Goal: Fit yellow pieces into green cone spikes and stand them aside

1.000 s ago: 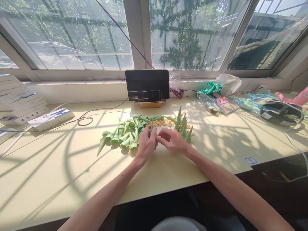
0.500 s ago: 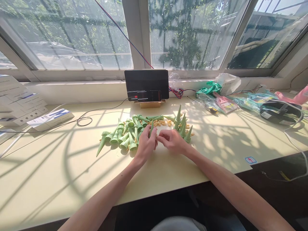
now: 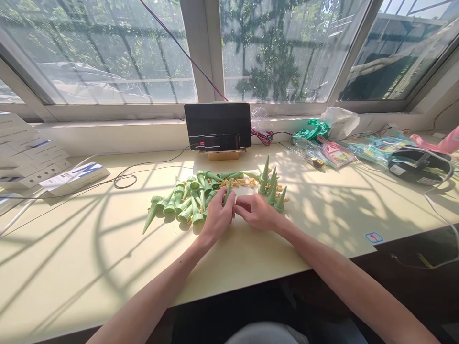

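Note:
My left hand (image 3: 216, 217) is closed round a green plastic cone spike (image 3: 227, 190), whose tip points up and away. My right hand (image 3: 256, 211) sits right beside it, fingers pinched against the spike's base; what they pinch is too small to name. Left of my hands lies a heap of green cone spikes (image 3: 182, 200). Three more green spikes (image 3: 272, 186) stand upright just beyond my right hand. Small yellow pieces (image 3: 241, 182) are scattered between the heap and the standing spikes.
The cream table (image 3: 89, 258) runs under a window sill. A dark tablet (image 3: 217, 125) with a phone (image 3: 221, 142) stands at the back centre. White boxes (image 3: 73, 174) and a cable (image 3: 126, 181) lie at left; bags (image 3: 335, 153) and a black device (image 3: 418, 165) at right.
Both hands stay together at the spike with only slight finger movement; the view has shifted a little.

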`<state>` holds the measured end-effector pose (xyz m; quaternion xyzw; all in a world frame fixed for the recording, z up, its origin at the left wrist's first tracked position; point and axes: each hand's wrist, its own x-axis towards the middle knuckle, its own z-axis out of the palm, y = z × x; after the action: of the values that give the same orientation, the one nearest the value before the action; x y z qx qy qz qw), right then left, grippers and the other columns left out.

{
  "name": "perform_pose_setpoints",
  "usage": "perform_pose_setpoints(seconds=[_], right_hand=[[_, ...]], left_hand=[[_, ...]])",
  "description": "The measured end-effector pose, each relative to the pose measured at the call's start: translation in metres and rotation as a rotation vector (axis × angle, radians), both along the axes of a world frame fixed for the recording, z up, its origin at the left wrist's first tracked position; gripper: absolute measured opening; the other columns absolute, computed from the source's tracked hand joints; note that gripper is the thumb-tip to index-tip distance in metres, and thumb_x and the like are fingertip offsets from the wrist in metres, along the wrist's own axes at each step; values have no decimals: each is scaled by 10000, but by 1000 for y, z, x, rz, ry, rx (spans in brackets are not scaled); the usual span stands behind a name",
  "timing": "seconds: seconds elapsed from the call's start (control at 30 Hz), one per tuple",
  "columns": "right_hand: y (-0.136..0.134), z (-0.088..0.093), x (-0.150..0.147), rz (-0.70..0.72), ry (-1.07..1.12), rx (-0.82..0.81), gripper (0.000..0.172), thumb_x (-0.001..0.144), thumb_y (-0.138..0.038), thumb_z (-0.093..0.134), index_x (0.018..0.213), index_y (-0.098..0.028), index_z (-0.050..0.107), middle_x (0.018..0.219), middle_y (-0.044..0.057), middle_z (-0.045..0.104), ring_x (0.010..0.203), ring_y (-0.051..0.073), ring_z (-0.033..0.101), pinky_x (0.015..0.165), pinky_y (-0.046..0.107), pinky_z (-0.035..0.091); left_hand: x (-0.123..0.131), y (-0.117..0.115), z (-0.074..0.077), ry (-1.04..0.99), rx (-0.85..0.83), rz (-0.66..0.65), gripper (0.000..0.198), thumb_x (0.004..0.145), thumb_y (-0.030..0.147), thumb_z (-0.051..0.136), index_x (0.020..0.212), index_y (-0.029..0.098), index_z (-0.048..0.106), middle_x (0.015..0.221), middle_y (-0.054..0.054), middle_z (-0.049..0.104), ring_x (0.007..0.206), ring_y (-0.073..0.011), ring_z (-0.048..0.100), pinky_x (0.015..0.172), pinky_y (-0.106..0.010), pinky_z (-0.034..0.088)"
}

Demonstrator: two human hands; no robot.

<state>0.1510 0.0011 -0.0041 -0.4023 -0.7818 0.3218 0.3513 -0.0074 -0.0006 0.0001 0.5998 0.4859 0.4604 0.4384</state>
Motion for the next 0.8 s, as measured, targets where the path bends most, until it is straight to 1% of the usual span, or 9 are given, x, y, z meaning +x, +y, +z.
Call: perform_pose_setpoints(seconds=[0.1, 0.27, 0.43, 0.53, 0.67, 0.8], right_hand=[[1, -2, 0, 4, -6, -8, 305, 997, -290, 573, 729, -181, 669, 584, -42, 542, 539, 102, 387, 547, 267, 305], [2, -1, 0, 10, 11, -21, 418, 1051, -345, 503, 696, -178, 645, 625, -10, 646, 528, 103, 372, 541, 271, 309], [2, 2, -1, -5, 35, -48, 556, 1080, -488, 437, 651, -178, 609, 625, 8, 638, 560, 110, 446, 581, 265, 351], [2, 2, -2, -14, 40, -78, 598, 1079, -541, 416, 614, -186, 538, 608, 6, 617, 564, 112, 452, 583, 266, 352], [3, 1, -2, -29, 77, -83, 580, 1071, -542, 429, 615, -194, 511, 585, -4, 580, 565, 114, 458, 577, 265, 358], [3, 0, -1, -53, 116, -71, 457, 1036, -469, 524, 666, -200, 535, 579, -27, 537, 533, 107, 428, 539, 261, 341]], left_hand=[[-1, 1, -1, -5, -5, -8, 292, 973, 490, 579, 844, 235, 520, 577, 56, 480, 448, -118, 491, 448, -250, 390], [-1, 1, -1, -46, 14, -29, 321, 996, 518, 549, 850, 241, 476, 618, 57, 501, 468, -111, 509, 464, -248, 401], [1, -2, 1, -70, 23, -52, 323, 1010, 524, 523, 872, 250, 421, 650, 57, 507, 475, -112, 519, 443, -245, 408], [2, -2, 1, -75, 26, -63, 346, 1001, 550, 535, 875, 251, 415, 663, 51, 527, 481, -116, 535, 437, -244, 405], [2, -2, 0, -69, 41, -37, 333, 1009, 544, 522, 886, 251, 424, 665, 62, 496, 461, -104, 517, 432, -241, 407], [2, -3, 3, -51, 45, 8, 293, 1029, 505, 490, 902, 245, 445, 627, 74, 462, 460, -94, 490, 460, -231, 411]])
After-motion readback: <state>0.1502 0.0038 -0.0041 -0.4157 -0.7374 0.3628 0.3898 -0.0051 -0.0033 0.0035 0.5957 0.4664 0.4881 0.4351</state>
